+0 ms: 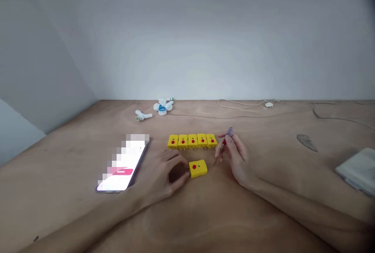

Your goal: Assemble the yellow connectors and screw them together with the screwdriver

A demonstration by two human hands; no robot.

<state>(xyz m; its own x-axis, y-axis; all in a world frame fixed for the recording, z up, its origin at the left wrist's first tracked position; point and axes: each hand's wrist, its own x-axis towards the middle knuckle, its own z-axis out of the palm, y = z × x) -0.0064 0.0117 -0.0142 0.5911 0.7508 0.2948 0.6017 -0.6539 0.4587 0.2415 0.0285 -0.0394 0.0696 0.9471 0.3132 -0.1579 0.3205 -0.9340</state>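
Observation:
My left hand (160, 171) rests on the tabletop, thumb and fingers pinching the metal pins of a yellow plug (199, 169). A red dot and a small dark hole show on the plug's upper face. To its right, my right hand (238, 163) is closed round a small screwdriver (230, 131) with a clear purplish and red handle. The screwdriver's thin shaft slants down to the left, with its tip apart from the plug. Beyond both hands stand several similar yellow plugs (192, 140) in a row, side by side, pins facing me.
A phone (123, 171) with a lit screen lies left of my left hand. White plastic fittings (143, 115), one group with a blue ring (162, 108), lie farther back. A thin cord (234, 107) runs near the wall. A white box (359, 171) sits at the right.

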